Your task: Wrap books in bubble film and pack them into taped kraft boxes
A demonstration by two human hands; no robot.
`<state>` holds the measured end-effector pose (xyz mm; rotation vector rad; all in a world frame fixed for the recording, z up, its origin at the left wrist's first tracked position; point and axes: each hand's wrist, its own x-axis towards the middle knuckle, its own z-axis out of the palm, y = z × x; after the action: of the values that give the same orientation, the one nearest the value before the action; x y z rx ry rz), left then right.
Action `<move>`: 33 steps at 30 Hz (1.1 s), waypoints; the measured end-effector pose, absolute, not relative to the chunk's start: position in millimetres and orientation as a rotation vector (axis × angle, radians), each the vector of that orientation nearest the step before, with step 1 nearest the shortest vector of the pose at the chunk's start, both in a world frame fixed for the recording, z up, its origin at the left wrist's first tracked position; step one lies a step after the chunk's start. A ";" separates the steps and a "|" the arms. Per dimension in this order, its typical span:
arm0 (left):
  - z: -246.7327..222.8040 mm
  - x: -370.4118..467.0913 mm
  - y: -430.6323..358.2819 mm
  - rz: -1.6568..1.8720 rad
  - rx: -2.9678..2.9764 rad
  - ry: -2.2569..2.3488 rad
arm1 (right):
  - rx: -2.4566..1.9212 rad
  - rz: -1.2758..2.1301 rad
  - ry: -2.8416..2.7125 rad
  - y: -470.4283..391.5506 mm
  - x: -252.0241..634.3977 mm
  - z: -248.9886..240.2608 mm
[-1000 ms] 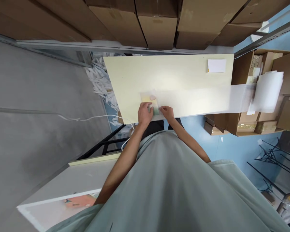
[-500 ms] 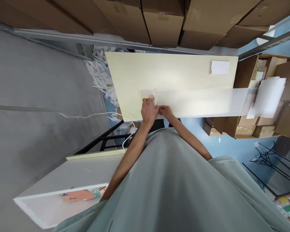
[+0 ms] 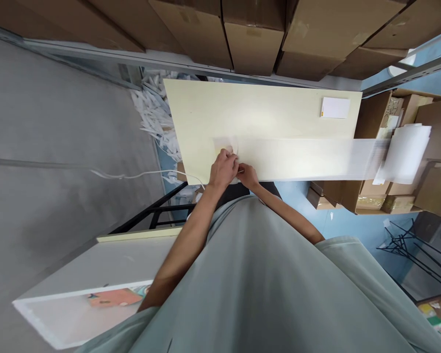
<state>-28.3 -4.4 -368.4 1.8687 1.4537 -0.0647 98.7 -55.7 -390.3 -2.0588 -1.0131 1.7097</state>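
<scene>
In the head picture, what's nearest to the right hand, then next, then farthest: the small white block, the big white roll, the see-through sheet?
From the right hand:
1. See-through sheet: right beside it.
2. Small white block: right, far corner of the tabletop.
3. Big white roll: farthest right.

The surface [image 3: 260,108] is pale cream-yellow, with a milky, see-through film [image 3: 308,159] over it and a white roll [image 3: 407,154] to match. A white box [image 3: 335,108] shows a yellow corner mark (tiny, but bright). Cartons [image 3: 255,46] are brown, the shirt [image 3: 250,274] plain grey-green, the floor [image 3: 296,196] light blue, the cable [image 3: 143,174] white.
</scene>
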 end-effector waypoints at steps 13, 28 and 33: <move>-405.1 -31.9 64.4 -0.260 2.145 1.228 | -2.316 1.620 -1.468 -64.9 88.9 -390.3; -292.4 24.4 127.0 0.231 2.232 1.367 | -2.287 1.090 -1.682 24.3 221.8 -263.2; -203.2 70.9 181.6 0.678 2.298 1.301 | -2.137 0.584 -1.675 98.6 296.0 -184.0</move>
<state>70.9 181.6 -203.2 2.2980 1.3015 0.6778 296.0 98.6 -184.0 -2.1368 -1.6748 0.5839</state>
